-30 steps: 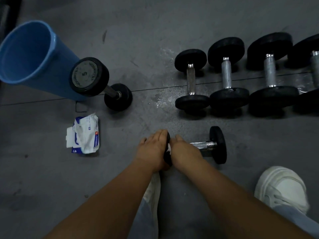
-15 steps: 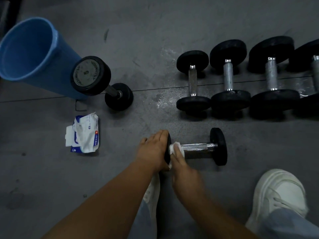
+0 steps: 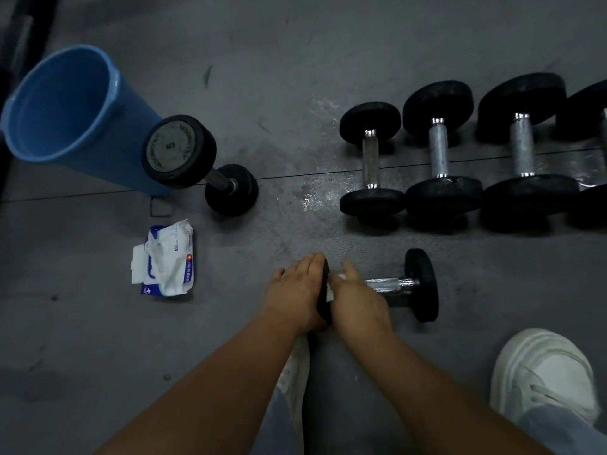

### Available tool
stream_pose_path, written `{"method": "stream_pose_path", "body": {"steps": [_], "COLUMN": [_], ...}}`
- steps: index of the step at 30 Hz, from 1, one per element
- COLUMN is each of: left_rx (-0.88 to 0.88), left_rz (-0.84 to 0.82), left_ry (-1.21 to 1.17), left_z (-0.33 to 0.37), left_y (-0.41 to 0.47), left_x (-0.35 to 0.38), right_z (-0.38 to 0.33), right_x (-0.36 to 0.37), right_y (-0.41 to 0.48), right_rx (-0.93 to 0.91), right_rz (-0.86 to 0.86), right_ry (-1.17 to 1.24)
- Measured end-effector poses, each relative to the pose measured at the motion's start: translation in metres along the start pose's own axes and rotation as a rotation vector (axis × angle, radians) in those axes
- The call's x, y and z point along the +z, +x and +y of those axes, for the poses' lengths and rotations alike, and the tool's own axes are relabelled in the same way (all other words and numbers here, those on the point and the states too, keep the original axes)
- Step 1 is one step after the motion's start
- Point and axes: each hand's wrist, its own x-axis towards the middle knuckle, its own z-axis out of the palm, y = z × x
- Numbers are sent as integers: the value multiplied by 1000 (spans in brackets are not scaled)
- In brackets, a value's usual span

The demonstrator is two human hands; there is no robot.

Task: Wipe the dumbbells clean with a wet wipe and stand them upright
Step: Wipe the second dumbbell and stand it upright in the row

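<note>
Dumbbell [image 3: 394, 284] lay sideways on floor [image 3: 98, 339]. Left hand [image 3: 294, 290] was flat, fingers straight, vs. its left end plate. Right hand [image 3: 356, 302] curled over the handle, gripping wet wipe [image 3: 340, 276] on it. Second dumbbell [image 3: 197, 165] stood on end by blue bucket [image 3: 65, 103], w/ wipes pack [image 3: 167, 261] nearby.

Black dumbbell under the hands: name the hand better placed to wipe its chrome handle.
Right. The right hand holds the white wet wipe against the chrome handle; the left hand braces the black end weight.
</note>
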Motion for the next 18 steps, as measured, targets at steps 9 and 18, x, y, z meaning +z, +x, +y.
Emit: {"method": "stream_pose_path", "body": {"steps": [9,18], "left_rx": [2,-7], "left_rz": [0,-19], "left_ry": [-1,8], "left_z": [-1,1], "left_y": [2,3], "left_x": [2,-2], "right_z": [20,8], "right_x": [16,20], "right_y": [-7,-6], "right_rx": [-49,-53], "right_rz": [43,19], "right_ry": [-15,-124]}}
